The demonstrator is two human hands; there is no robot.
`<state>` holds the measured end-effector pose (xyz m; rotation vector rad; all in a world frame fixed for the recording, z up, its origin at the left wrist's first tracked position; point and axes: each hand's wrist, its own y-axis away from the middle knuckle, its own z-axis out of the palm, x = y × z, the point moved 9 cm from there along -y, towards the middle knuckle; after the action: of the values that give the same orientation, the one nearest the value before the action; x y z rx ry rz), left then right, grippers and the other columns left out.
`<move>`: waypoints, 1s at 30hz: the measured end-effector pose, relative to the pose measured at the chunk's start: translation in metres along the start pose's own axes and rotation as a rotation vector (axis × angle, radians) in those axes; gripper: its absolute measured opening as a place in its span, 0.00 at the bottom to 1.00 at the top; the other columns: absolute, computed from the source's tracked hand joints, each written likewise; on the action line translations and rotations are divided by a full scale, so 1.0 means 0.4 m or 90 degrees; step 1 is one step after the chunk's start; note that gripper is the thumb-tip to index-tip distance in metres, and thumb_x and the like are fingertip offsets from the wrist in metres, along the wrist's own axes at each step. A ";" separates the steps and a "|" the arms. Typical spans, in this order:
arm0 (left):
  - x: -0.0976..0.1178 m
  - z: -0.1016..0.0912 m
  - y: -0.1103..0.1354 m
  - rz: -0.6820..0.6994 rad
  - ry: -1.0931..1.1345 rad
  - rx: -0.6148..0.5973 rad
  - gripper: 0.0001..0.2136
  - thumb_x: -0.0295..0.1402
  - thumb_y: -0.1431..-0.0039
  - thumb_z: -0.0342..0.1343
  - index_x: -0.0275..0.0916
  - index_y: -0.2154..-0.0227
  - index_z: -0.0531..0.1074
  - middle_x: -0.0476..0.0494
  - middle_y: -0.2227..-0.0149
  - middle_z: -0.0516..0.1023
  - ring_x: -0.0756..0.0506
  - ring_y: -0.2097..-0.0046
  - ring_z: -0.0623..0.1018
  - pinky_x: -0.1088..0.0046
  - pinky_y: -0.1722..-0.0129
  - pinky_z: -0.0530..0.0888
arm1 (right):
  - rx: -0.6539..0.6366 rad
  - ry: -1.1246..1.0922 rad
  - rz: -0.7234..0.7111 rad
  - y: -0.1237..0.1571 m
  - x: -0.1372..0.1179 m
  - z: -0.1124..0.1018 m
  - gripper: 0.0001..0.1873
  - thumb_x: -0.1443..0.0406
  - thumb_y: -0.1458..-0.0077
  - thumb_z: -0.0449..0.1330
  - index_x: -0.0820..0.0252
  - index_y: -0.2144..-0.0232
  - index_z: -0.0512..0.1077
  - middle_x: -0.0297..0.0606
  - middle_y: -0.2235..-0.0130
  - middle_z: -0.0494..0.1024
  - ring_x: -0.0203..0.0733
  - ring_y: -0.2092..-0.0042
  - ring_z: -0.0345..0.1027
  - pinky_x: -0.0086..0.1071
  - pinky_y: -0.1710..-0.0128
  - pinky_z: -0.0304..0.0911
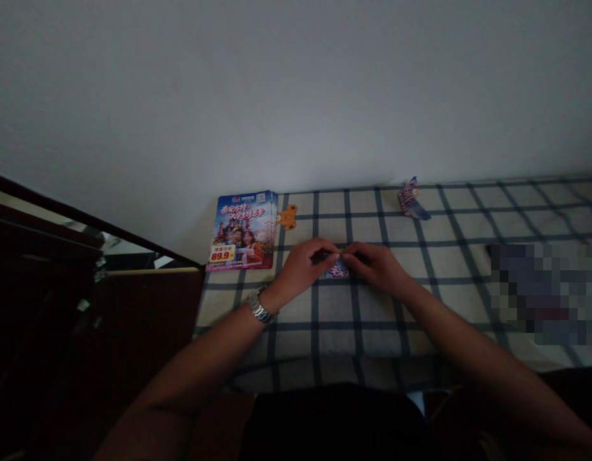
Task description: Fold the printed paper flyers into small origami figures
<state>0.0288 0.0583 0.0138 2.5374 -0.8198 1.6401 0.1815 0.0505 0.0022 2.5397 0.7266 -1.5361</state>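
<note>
A small folded piece of printed paper, purple and pink with white lettering, is between my two hands, just above or on the checked cloth. My left hand, with a metal watch at the wrist, pinches its upper left part. From the other side my right hand pinches the paper near its top edge. The fingertips of both hands almost meet there and cover part of the paper. To the left lies a stack of printed flyers in blue and pink.
A folded paper shape stands near the wall. An orange bear figure shows beside the flyers. The checked cloth covers the surface. At the right is a blurred-out dark item; dark wooden furniture is at the left.
</note>
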 end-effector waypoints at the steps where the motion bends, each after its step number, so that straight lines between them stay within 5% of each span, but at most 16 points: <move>1: -0.001 0.001 0.000 -0.002 0.000 0.001 0.07 0.38 0.31 0.60 0.41 0.61 0.79 0.48 0.64 0.81 0.49 0.64 0.78 0.73 0.62 0.73 | -0.001 0.013 -0.003 0.000 -0.001 0.000 0.14 0.55 0.30 0.57 0.57 0.62 0.76 0.33 0.70 0.79 0.37 0.69 0.71 0.31 0.67 0.63; 16: -0.020 0.000 0.000 -0.057 0.042 0.024 0.14 0.45 0.31 0.59 0.40 0.54 0.78 0.45 0.61 0.81 0.48 0.63 0.79 0.73 0.64 0.74 | 0.046 0.042 0.010 -0.003 -0.007 -0.021 0.15 0.55 0.30 0.57 0.57 0.65 0.75 0.33 0.71 0.78 0.38 0.69 0.70 0.31 0.67 0.63; 30: -0.044 -0.006 -0.001 -0.062 0.065 0.047 0.14 0.46 0.31 0.59 0.39 0.58 0.77 0.47 0.63 0.82 0.48 0.63 0.81 0.73 0.62 0.77 | 0.075 0.013 0.041 -0.003 -0.002 -0.029 0.13 0.55 0.32 0.59 0.57 0.63 0.77 0.34 0.69 0.80 0.38 0.69 0.72 0.31 0.68 0.64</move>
<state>0.0213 0.0665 -0.0001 2.4716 -0.6295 1.7833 0.1901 0.0550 0.0089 2.6369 0.5658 -1.5799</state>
